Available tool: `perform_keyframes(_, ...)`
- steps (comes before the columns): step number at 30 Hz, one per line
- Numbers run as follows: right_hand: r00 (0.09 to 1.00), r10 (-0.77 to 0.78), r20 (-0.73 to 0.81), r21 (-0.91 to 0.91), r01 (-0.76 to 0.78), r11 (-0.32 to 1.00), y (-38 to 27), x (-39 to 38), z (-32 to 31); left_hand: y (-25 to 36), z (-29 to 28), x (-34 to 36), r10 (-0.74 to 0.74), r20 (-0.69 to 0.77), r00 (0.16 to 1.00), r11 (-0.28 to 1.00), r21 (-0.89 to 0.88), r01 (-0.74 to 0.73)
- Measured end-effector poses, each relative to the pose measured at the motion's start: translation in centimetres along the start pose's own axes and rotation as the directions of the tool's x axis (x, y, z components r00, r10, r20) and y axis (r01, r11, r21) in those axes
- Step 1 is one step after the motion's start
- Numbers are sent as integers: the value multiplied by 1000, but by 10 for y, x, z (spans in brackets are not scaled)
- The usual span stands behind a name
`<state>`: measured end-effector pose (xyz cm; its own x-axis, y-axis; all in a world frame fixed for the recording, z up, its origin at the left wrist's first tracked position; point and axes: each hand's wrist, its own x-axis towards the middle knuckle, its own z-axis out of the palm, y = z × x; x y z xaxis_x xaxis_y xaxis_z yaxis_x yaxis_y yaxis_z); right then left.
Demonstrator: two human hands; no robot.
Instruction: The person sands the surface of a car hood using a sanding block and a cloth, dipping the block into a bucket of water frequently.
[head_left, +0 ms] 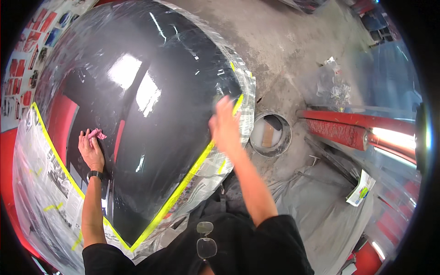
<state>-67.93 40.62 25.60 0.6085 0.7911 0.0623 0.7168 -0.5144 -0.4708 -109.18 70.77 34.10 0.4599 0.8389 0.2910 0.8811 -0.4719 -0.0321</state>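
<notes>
A glossy black car panel curves in front of me, edged with yellow masking tape and newspaper. My left hand, with a black band on its wrist, rests on the panel's left part. A small crumpled pink cloth is pinched at its thumb and fingers. My right hand lies on the panel's right edge, by the tape. Motion smears its fingers, and whatever may be under them is hidden.
On the floor at right stands a round bucket of cloudy liquid, with a brown block inside. Beyond it runs a red metal beam. A grey sheet covers floor at lower right. Plastic film wraps the left side.
</notes>
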Motion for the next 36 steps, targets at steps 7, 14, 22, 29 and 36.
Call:
perform_keyframes(7, 971, -204, 125, 144, 186, 972, 1, 14, -17, 12, -1, 3, 4, -14, 1000, 999, -50, -4)
perform_keyframes(14, 989, -128, 70, 179, 114, 977, -42, -46, -3, 5, -5, -1, -22, -8, 1000, 1000, -23, 21)
perform_keyframes(22, 996, 74, 59, 178, -83, 981, 49, 53, -5, 19, 0, 7, -6, 5, 1000, 998, -57, 6)
perform_keyframes(29, 891, -390, 235, 185, 352, 917, -22, -62, -12, 8, -12, -1, -42, 25, 999, 999, -31, 42)
perform_keyframes(36, 987, 162, 18, 234, -161, 959, 29, 142, 14, 27, 1, 10, -19, 24, 1000, 996, -91, 21)
